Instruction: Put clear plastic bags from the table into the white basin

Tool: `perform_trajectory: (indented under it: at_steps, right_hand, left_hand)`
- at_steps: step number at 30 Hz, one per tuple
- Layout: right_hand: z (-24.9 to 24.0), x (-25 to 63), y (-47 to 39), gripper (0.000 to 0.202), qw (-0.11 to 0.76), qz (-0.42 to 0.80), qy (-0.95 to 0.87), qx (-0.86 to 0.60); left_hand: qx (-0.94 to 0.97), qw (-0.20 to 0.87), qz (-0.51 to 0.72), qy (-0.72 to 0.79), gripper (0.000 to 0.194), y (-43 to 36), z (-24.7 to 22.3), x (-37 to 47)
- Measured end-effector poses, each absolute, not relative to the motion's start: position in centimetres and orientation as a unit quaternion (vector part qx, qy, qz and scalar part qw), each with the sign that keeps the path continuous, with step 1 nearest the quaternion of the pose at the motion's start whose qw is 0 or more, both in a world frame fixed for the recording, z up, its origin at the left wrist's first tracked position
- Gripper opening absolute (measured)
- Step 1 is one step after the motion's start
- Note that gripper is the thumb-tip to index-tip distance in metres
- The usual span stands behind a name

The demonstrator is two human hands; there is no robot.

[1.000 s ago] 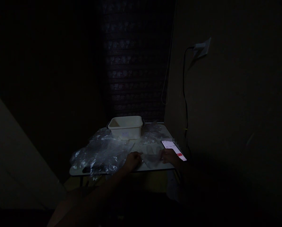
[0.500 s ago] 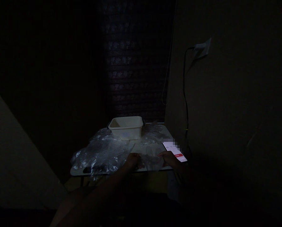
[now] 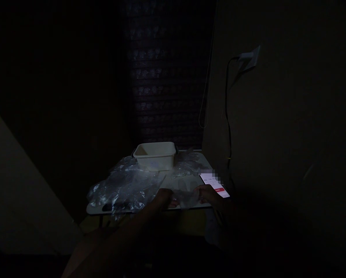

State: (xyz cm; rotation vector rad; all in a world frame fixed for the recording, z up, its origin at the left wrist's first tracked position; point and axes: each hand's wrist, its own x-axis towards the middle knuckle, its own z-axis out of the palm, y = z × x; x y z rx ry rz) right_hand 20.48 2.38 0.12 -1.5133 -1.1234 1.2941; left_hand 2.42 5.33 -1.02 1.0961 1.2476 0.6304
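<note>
A clear plastic bag [image 3: 186, 199] is stretched between my two hands over the front edge of a small white table [image 3: 173, 181]. My left hand [image 3: 165, 197] is closed on the bag's left side. On its right side my right hand [image 3: 207, 194] pinches the same bag, close to a lit phone [image 3: 213, 183]. A heap of crinkled clear plastic bags [image 3: 126, 187] covers the table's left part. More clear plastic [image 3: 187, 164] lies at the back right, beside a white bin [image 3: 155, 158]. The scene is very dark, so finger details are faint.
A dark blind [image 3: 150, 92] hangs behind the table, with a thin looped cord at its right. From a wall outlet [image 3: 250, 60] on the right, a black cable [image 3: 226, 108] runs down behind the phone. A pale slanted surface [image 3: 13, 185] stands at the left.
The stretched bag's shape has altered slightly between my hands. The fingers of my left hand have shifted a little, and both hands stay in nearly the same place.
</note>
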Motion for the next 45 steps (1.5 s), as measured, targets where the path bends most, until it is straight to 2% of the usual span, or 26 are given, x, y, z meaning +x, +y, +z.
perform_trajectory:
  at_steps: [9, 20, 29, 34, 38, 42, 45]
  right_hand:
    - [0.0, 20.7, 2.6, 0.009, 0.372, 0.463, -0.506, -0.625]
    - [0.0, 21.0, 2.5, 0.018, 0.407, 0.462, -0.505, -0.605]
    - [-0.5, 21.5, 3.4, 0.009, 0.416, 0.427, -0.520, -0.612]
    - [-0.4, 21.4, 3.3, 0.010, 0.409, 0.432, -0.525, -0.609]
    - [-0.3, 21.1, 3.1, 0.009, 0.412, 0.432, -0.532, -0.600]
    - [-0.2, 20.9, 3.1, 0.009, 0.404, 0.434, -0.529, -0.607]
    - [-0.2, 20.8, 3.2, 0.017, 0.414, 0.434, -0.501, -0.624]
  left_hand:
    - [0.433, 0.654, 0.296, 0.545, 0.017, 4.6, 0.1, 2.6]
    - [0.416, 0.667, 0.285, 0.548, 0.027, 4.7, 0.1, 2.5]
    - [0.475, 0.621, 0.284, 0.554, 0.004, 4.2, 0.7, 2.2]
    - [0.470, 0.604, 0.286, 0.577, 0.014, 4.2, 0.8, 1.9]
    - [0.429, 0.644, 0.307, 0.554, 0.005, 4.2, 0.8, 1.9]
    - [0.400, 0.656, 0.336, 0.545, 0.004, 3.9, 0.8, 2.1]
    - [0.397, 0.648, 0.345, 0.550, 0.004, 3.9, 0.8, 2.2]
